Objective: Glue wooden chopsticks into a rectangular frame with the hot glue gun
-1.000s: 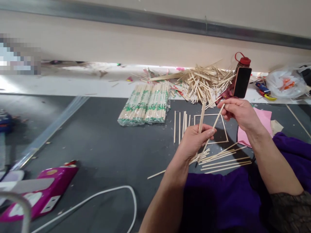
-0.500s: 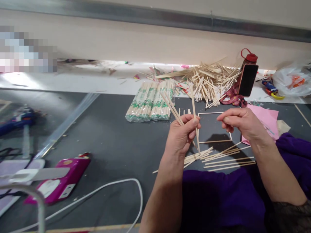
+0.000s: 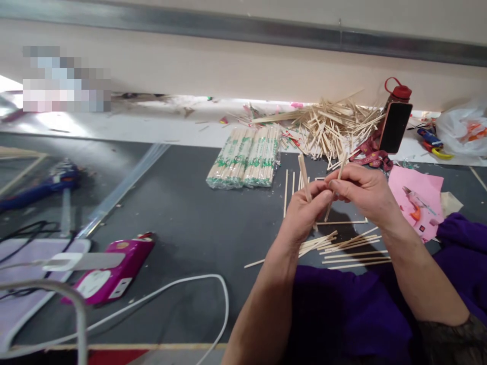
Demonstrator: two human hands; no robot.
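My left hand [image 3: 304, 215] is closed round a few thin wooden sticks [image 3: 303, 175] that point up and away from me. My right hand [image 3: 363, 192] is pinched on another wooden stick [image 3: 341, 167], and its fingertips meet those of my left hand. Both hands hover over a square frame of sticks [image 3: 342, 222] lying on the dark mat [image 3: 182, 223]. Several loose sticks [image 3: 353, 251] lie below the hands, near my purple lap.
Two wrapped bundles of sticks [image 3: 245, 162] lie beyond the hands, with a big loose pile [image 3: 335, 126] behind. A phone [image 3: 394, 126] leans on a red-capped bottle. Pink paper [image 3: 416, 195] with small pliers lies right. A magenta device [image 3: 110, 271], white cable [image 3: 160, 304] and blue glue gun [image 3: 41, 185] lie left.
My hands have come together; half a second ago they were apart. The sticks in my left hand have swung more upright, and my right hand has closed in with a stick.
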